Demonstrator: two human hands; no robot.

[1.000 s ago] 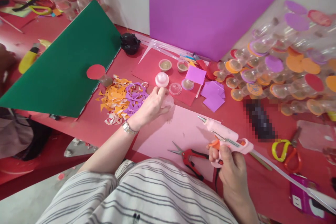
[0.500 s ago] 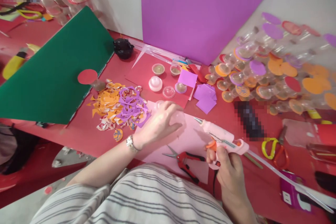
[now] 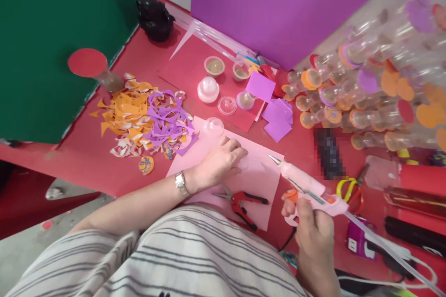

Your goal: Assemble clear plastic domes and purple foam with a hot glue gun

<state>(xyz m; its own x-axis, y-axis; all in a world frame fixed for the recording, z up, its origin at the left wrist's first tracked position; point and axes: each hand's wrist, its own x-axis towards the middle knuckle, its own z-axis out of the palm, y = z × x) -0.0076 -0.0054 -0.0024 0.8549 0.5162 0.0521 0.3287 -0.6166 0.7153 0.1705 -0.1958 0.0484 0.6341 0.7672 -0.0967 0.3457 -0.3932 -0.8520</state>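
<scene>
My right hand [image 3: 313,229] is wrapped around the handle of a pink hot glue gun [image 3: 302,178]. The metal nozzle points up and left, and a long clear glue stick [image 3: 386,236] runs out of its back. Over a pink sheet [image 3: 263,167], my left hand [image 3: 221,160] has its fingers curled down around a clear plastic piece [image 3: 243,162], mostly hidden by the hand. Just beyond the fingers lies a clear plastic dome [image 3: 213,126]. Red-handled snips [image 3: 240,200] rest on the sheet, close to my body.
Left of the sheet is a heap of orange and purple scraps [image 3: 139,116]. Small clear cups [image 3: 214,66] and purple squares [image 3: 278,118] lie beyond it. Stacked clear bottles with coloured discs [image 3: 369,88] fill the right side. Yellow-and-orange scissors [image 3: 346,190] lie near the glue gun.
The view has tipped lower and closer to the table. My left hand has lowered toward the sheet, its fingers more curled. The glue gun stays in my right hand, slightly further right.
</scene>
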